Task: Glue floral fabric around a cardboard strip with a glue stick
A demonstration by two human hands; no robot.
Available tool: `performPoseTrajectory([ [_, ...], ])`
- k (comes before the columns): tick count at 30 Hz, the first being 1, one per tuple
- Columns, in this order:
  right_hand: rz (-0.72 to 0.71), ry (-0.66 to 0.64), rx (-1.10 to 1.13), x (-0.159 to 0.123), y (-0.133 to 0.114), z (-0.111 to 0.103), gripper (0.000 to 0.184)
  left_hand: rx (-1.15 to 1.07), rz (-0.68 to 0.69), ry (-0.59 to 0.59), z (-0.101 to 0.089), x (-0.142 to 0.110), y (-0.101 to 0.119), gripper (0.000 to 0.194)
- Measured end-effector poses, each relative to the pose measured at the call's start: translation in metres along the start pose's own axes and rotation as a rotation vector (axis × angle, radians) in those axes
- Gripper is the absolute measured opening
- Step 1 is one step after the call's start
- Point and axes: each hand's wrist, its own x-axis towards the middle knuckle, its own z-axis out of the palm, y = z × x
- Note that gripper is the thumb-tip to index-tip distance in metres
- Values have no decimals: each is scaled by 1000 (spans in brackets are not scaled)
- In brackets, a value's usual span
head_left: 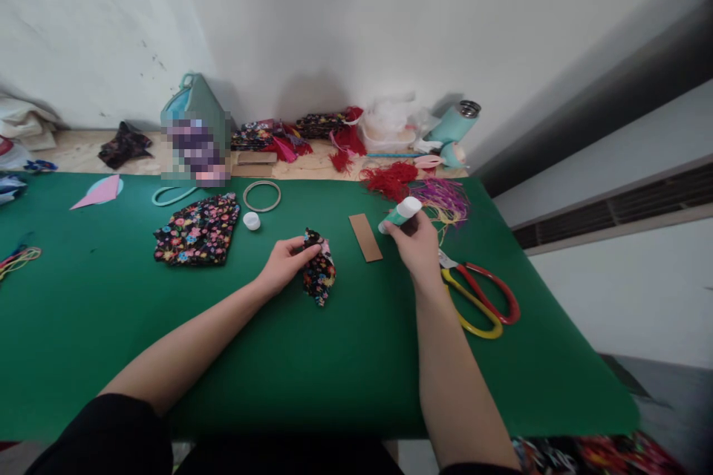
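My left hand [287, 261] pinches a small piece of black floral fabric [319, 276] by its upper edge, above the green table top. Fingers wrapped round it, my right hand [417, 245] holds a white and green glue stick [402, 214] tilted over the table. Between the two hands lies a narrow brown cardboard strip [365, 237]. A white cap [252, 221] rests on the table left of my left hand, beside a larger stack of floral fabric [200, 231]. Just right of my right wrist are scissors [482, 300] with red and yellow handles.
A ring [261, 196] lies behind the cap. Along the wall stand a teal pouch [206, 107], red tassels [390, 178], a plastic tub [390, 130] and a mint bottle [460, 120]. Purple threads [445, 200] lie behind my right hand. The green table's [568, 356] edge slopes down at right.
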Motion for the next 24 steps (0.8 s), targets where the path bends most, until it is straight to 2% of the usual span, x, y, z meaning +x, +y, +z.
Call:
performPoseTrajectory([
  [3, 16, -7, 61, 1, 4, 4, 59, 15, -6, -14, 0, 0, 2, 33],
  [6, -42, 63, 85, 1, 4, 6, 76, 14, -13, -24, -1, -1, 4, 33],
  [9, -194, 250, 90, -5, -11, 3, 66, 6, -20, -22, -1, 0, 4, 34],
  [12, -472, 508, 19, -19, -36, -1, 50, 5, -30, -1, 0, 0, 4, 36],
  [14, -584, 554, 19, -31, -52, 0, 44, 2, -26, 10, 1, 0, 4, 37],
  [16, -611, 458, 78, -43, -63, 5, 35, -8, -23, 18, 2, 0, 5, 36],
  [19, -531, 98, 148, -56, -67, 18, 33, -21, -27, 24, 2, -1, 5, 35],
  [22, -311, -310, 102, -62, -62, 32, 49, -36, -18, 22, 2, -1, 4, 35],
  [24, -143, -495, 58, -63, -56, 40, 58, -45, -6, 20, 2, 0, 3, 35],
])
